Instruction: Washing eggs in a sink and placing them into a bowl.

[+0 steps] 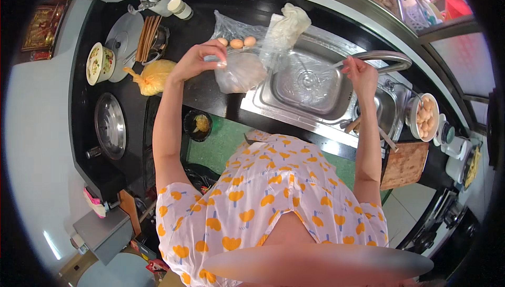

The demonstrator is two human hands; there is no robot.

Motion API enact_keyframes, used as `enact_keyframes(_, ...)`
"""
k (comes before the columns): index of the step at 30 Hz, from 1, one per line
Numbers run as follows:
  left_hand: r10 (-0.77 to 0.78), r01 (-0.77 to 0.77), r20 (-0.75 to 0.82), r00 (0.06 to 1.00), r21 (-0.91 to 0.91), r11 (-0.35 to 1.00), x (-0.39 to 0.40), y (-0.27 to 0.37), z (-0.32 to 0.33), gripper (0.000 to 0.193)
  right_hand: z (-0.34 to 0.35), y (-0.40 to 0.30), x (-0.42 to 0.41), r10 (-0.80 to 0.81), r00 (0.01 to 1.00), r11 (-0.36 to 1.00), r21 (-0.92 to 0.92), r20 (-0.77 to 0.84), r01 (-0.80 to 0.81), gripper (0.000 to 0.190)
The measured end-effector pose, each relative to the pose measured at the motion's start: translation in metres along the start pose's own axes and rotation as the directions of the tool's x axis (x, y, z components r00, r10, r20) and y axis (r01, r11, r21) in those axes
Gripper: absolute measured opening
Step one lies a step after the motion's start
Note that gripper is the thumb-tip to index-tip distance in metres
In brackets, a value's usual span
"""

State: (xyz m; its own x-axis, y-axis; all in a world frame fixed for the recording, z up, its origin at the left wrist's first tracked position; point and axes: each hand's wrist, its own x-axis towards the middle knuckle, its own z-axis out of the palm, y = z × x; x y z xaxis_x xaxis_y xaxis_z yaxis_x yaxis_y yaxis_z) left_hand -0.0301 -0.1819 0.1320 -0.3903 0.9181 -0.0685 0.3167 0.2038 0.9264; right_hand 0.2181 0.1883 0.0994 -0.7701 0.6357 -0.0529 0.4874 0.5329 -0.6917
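Observation:
On the left, my left hand pinches the edge of a translucent plastic bag lying on the black counter beside the sink. Three brown eggs rest just behind that bag, in front of or on another clear plastic bag. My right hand, in front of the curved faucet, pinches the end of some clear plastic film. The film stretches left over the steel sink basin. Whether it joins the bag at my left hand, I cannot tell.
A white cloth lies behind the sink. To the left are a knotted yellow bag, chopsticks, a floral bowl and a steel lid. At right stand a bowl of eggs and a wooden cutting board.

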Motion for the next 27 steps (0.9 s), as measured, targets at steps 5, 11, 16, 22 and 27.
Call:
enact_keyframes(5, -0.017, 0.017, 0.075, 0.997, -0.002, 1.0, 0.006, -0.029, -0.009, 0.009, 0.011, -0.016, 0.016, 0.065, 0.996, 0.997, 0.036, -0.059, -0.063, 0.038)
enact_keyframes(11, -0.018, 0.018, 0.06, 0.998, -0.007, 1.0, 0.01, -0.038, -0.02, 0.009, 0.024, -0.038, 0.036, 0.139, 0.987, 0.99, 0.013, -0.075, -0.139, 0.034)
enact_keyframes(16, 0.022, -0.022, 0.029, 0.999, -0.007, 1.0, 0.01, -0.05, -0.02, 0.01, 0.086, -0.068, 0.021, -0.172, 0.979, 0.984, -0.036, 0.113, 0.177, 0.019)
enact_keyframes(22, 0.029, -0.029, -0.073, 0.997, -0.007, 1.0, -0.001, -0.055, -0.006, 0.012, 0.179, -0.157, -0.013, -0.619, 0.773, 0.782, 0.205, 0.141, 0.589, 0.023)
enact_keyframes(27, -0.085, 0.063, -0.197, 0.977, -0.115, 0.991, -0.021, -0.057, 0.005, 0.017, 0.209, -0.146, -0.004, -0.475, 0.801, 0.88, 0.171, 0.366, 0.444, 0.02)
